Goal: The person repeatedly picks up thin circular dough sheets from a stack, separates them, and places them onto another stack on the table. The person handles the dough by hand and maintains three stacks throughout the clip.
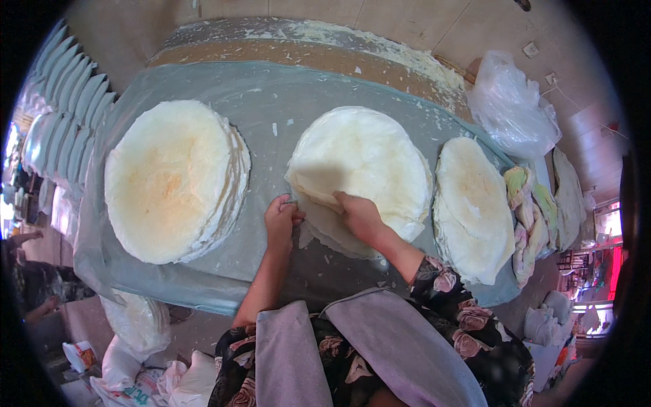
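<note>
In front of me lies a middle stack of thin round pale flatbreads (366, 152). My right hand (360, 216) is at its near edge, with the thumb and fingers pinching the raised rim of upper sheets; lower sheets spread out beneath the wrist. Just left of that stack is my left hand (282, 216), its fingers curled together; whether something thin is between them cannot be made out. A taller flatbread stack (168, 183), browned at its centre, sits to the left. On the right is a narrower-looking pile of flatbreads (473, 203).
Plastic sheeting (264, 102) scattered with flakes covers the table. A clear plastic bag (513, 107) and a bunched patterned cloth (529, 219) lie at the right. Bagged stacks (66, 112) stand far left, white sacks (188, 379) below. Part of another person (46, 280) shows at the left edge.
</note>
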A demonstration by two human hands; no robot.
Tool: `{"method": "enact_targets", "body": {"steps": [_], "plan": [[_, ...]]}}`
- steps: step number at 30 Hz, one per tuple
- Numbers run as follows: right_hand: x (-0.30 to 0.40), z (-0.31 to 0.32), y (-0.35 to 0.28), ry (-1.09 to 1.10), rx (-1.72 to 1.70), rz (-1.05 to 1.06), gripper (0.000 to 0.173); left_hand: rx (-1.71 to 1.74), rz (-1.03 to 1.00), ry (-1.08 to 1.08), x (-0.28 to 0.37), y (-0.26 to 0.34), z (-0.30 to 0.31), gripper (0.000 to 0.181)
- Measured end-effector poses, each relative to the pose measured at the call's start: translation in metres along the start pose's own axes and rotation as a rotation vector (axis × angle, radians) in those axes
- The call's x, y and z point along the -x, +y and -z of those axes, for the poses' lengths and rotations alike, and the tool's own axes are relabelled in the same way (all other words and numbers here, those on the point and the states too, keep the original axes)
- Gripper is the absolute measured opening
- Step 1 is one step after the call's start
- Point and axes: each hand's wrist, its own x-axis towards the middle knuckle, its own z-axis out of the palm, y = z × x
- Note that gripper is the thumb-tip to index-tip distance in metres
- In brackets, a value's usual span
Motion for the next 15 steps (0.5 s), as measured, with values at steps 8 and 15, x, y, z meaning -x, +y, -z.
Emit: {"method": "enact_targets", "body": {"steps": [8,15], "plan": [[0.004,-0.005,-0.007,-0.007,0.064,0.103,0.042,0.044,0.177,-0.348,-0.004,-0.001,-0.009,0.028],[0.017,-0.04,0.015,0.024,-0.244,0.03,0.042,0.634,0.241,-0.477,0.01,-0.023,-0.026,0.04]]}}
